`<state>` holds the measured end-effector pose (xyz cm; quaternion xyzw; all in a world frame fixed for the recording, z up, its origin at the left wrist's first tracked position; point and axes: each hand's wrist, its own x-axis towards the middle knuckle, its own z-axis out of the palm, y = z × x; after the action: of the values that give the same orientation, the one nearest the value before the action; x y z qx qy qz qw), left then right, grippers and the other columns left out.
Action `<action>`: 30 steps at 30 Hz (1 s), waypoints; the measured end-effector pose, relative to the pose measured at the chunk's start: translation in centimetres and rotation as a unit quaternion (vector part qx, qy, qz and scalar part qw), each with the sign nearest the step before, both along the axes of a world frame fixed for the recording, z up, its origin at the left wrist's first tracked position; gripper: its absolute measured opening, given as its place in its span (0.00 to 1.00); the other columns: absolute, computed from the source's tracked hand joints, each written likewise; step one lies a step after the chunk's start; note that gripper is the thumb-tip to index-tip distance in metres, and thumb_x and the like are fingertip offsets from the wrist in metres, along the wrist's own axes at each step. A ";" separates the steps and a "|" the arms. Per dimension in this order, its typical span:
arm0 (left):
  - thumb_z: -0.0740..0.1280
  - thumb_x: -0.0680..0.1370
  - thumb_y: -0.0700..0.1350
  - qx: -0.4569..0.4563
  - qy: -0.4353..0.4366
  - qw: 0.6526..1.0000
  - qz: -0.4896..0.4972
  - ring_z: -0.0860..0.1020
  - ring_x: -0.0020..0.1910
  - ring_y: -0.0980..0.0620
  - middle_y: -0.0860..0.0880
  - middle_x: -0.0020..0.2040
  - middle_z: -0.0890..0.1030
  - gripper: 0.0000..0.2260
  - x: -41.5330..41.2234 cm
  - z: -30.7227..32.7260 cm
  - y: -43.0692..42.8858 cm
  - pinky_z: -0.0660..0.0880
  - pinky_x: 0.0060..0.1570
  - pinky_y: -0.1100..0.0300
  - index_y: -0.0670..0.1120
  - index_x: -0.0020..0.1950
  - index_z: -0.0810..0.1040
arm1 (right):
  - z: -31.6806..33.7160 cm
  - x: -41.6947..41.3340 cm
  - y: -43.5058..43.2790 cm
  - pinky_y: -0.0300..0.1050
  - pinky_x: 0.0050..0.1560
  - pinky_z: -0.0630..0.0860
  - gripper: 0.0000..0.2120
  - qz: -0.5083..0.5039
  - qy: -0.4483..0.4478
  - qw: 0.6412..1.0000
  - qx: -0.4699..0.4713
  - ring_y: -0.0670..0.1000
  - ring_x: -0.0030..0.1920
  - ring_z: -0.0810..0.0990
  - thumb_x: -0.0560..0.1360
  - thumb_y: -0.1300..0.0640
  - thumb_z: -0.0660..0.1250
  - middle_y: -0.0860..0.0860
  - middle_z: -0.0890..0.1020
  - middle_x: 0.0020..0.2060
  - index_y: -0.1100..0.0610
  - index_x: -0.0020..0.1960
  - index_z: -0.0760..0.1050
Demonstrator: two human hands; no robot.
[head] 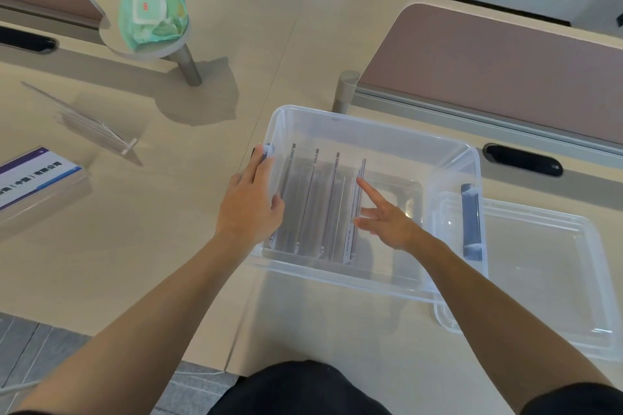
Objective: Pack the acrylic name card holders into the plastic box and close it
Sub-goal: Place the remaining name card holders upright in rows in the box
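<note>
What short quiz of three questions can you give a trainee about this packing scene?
1. True or false: the lid already sits on the plastic box.
2. How many acrylic holders stand inside the box? A two, B four, C six.
3. Which holder in the box does the index finger of the right hand touch?
Key: 1 false, the lid lies on the table to the right of the box. 2 B. 3 the rightmost one.

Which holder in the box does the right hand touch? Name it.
The rightmost holder of the four; the right hand's index finger rests on its top edge.
</note>
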<state>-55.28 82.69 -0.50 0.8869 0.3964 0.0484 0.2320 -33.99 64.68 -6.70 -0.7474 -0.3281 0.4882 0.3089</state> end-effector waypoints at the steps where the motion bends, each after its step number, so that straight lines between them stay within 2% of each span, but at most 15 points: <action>1: 0.64 0.77 0.44 -0.002 -0.002 1.000 0.002 0.69 0.66 0.40 0.53 0.80 0.52 0.30 0.0 -0.1 0.0 0.68 0.64 0.51 0.48 0.77 0.58 | 0.0 0.0 0.1 0.65 0.71 0.66 0.37 0.003 -0.002 1.000 -0.001 0.59 0.73 0.67 0.76 0.46 0.68 0.49 0.61 0.77 0.21 0.70 0.48; 11: 0.65 0.77 0.44 0.002 -0.011 1.000 0.004 0.69 0.65 0.41 0.54 0.80 0.52 0.30 -0.1 -0.4 0.0 0.69 0.61 0.51 0.48 0.78 0.57 | 0.1 -0.8 0.8 0.65 0.71 0.66 0.37 0.011 -0.019 1.000 0.007 0.58 0.73 0.68 0.77 0.45 0.67 0.45 0.61 0.77 0.23 0.72 0.46; 17: 0.65 0.77 0.44 0.003 -0.010 1.000 0.005 0.69 0.66 0.41 0.53 0.80 0.52 0.30 0.0 -0.4 0.0 0.69 0.62 0.51 0.48 0.77 0.58 | 0.4 -1.0 0.8 0.64 0.70 0.67 0.36 0.017 -0.018 1.000 0.018 0.57 0.74 0.67 0.78 0.46 0.66 0.35 0.58 0.71 0.22 0.71 0.46; 21: 0.65 0.77 0.44 0.007 -0.009 1.000 0.002 0.69 0.66 0.41 0.53 0.80 0.52 0.30 0.0 -0.3 0.0 0.70 0.61 0.51 0.48 0.77 0.58 | 0.6 -1.2 0.8 0.62 0.70 0.68 0.35 0.019 -0.022 0.999 0.025 0.57 0.74 0.66 0.78 0.46 0.65 0.37 0.58 0.74 0.20 0.69 0.45; 23: 0.65 0.77 0.44 0.012 -0.007 1.000 0.001 0.68 0.67 0.42 0.53 0.80 0.52 0.30 0.1 -0.3 -0.1 0.69 0.63 0.51 0.48 0.77 0.58 | 0.7 -1.3 0.8 0.61 0.69 0.70 0.35 0.017 -0.028 0.999 0.019 0.57 0.74 0.66 0.78 0.45 0.65 0.43 0.59 0.77 0.21 0.70 0.45; 26: 0.65 0.77 0.44 0.011 -0.004 1.000 0.004 0.68 0.68 0.41 0.53 0.80 0.52 0.30 0.0 -0.4 0.0 0.69 0.64 0.50 0.48 0.77 0.58 | 0.9 -1.4 0.8 0.61 0.69 0.70 0.35 0.015 -0.031 0.999 0.012 0.57 0.74 0.67 0.79 0.46 0.65 0.46 0.61 0.77 0.23 0.71 0.45; 30: 0.65 0.77 0.45 0.000 -0.014 1.000 0.005 0.69 0.65 0.41 0.56 0.80 0.52 0.30 0.0 -0.3 0.0 0.69 0.61 0.52 0.49 0.78 0.58 | 1.4 -1.4 0.8 0.61 0.68 0.71 0.35 0.021 -0.038 0.999 -0.013 0.58 0.73 0.69 0.80 0.47 0.63 0.48 0.64 0.76 0.26 0.74 0.44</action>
<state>-55.27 82.71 -0.83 0.8840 0.3979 0.0624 0.2375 -35.38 65.47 -5.33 -0.7627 -0.3486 0.4697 0.2759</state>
